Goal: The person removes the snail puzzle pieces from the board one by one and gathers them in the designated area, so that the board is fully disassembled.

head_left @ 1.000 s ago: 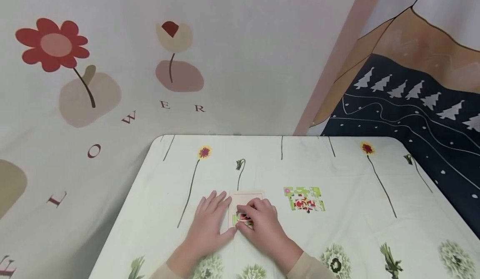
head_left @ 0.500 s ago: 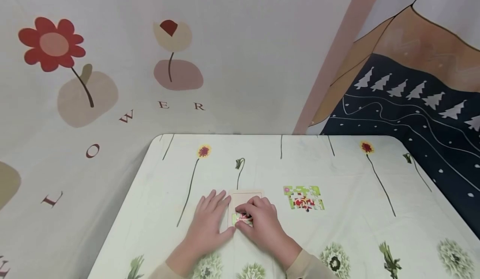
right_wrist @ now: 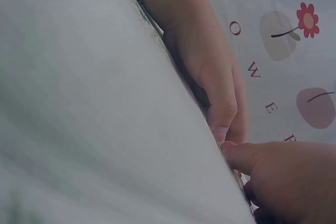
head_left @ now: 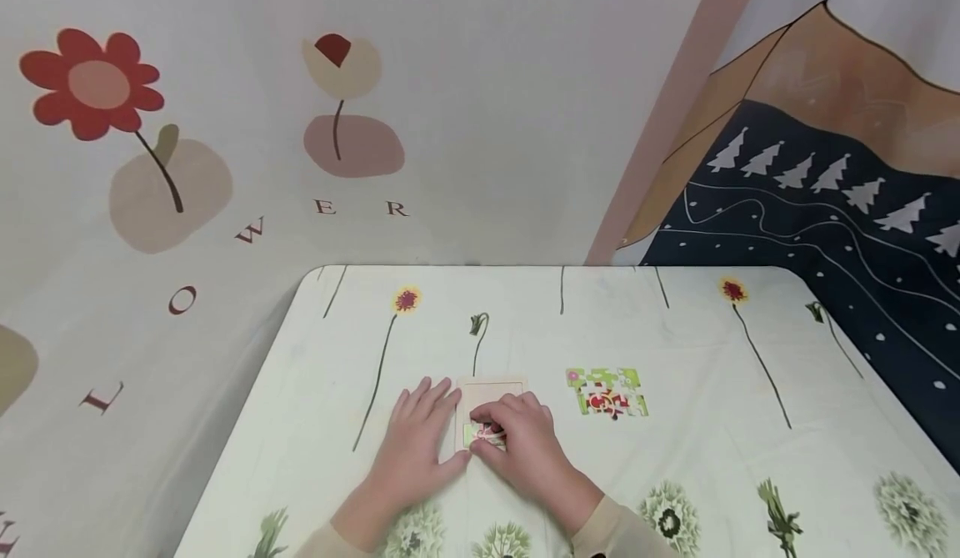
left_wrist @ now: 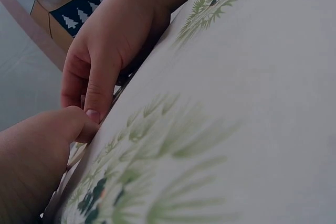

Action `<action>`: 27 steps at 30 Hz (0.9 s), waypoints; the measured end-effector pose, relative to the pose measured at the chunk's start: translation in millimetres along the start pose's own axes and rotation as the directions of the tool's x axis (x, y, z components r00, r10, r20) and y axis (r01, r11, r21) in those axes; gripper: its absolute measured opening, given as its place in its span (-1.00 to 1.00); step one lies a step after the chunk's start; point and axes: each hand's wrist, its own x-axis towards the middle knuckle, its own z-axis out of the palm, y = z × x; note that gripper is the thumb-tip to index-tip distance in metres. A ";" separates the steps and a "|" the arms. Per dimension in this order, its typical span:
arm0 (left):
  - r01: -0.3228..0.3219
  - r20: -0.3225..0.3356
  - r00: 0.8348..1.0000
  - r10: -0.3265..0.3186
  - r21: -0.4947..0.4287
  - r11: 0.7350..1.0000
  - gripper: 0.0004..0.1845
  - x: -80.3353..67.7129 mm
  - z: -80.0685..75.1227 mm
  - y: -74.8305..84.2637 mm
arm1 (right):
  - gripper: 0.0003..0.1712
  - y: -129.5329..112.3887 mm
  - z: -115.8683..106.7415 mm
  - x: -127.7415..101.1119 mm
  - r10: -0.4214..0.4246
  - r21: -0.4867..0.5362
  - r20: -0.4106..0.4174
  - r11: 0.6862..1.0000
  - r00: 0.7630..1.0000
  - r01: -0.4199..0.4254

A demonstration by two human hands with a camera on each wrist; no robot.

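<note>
A small pale wooden puzzle tray (head_left: 487,389) lies on the table in the head view, with several jigsaw pieces (head_left: 483,433) in green, white and red along its near side. My left hand (head_left: 420,441) lies flat at the tray's left edge, fingers straight and thumb reaching to the near left corner. Over the tray's right half, my right hand (head_left: 525,441) has its thumb and bent fingers on a puzzle piece, partly hidden beneath them. In the left wrist view, the thumb of the right hand (left_wrist: 115,40) comes down close to the left thumb (left_wrist: 79,121).
To the right of the tray lies a loose block of puzzle pieces (head_left: 602,402), green with a red picture. A white tablecloth (head_left: 697,408) printed with flowers covers the table. Behind it hangs a pale flower-printed cloth (head_left: 487,124), and a dark tree-patterned cloth (head_left: 787,216) at right.
Both hands keep nearly the same place on the tray. The right fingers shift only slightly over the pieces, while the head view drifts a little.
</note>
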 end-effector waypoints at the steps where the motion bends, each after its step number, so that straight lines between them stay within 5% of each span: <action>1: -0.001 -0.001 1.000 0.001 0.000 1.000 -0.16 0.2 -0.3 0.2 | -0.58 -0.1 -0.1 0.1 0.000 -0.002 0.001 1.000 1.000 0.000; 15: 0.001 0.007 1.000 -0.001 0.003 1.000 -0.16 1.6 -3.4 0.0 | -0.58 -3.3 -1.1 1.6 -0.004 0.043 -0.025 0.999 1.000 0.005; 27: 0.008 0.020 1.000 -0.008 0.007 1.000 -0.13 0.8 -1.0 -0.2 | -0.45 -0.3 -0.8 -3.2 -0.133 0.069 -0.055 0.988 0.990 0.137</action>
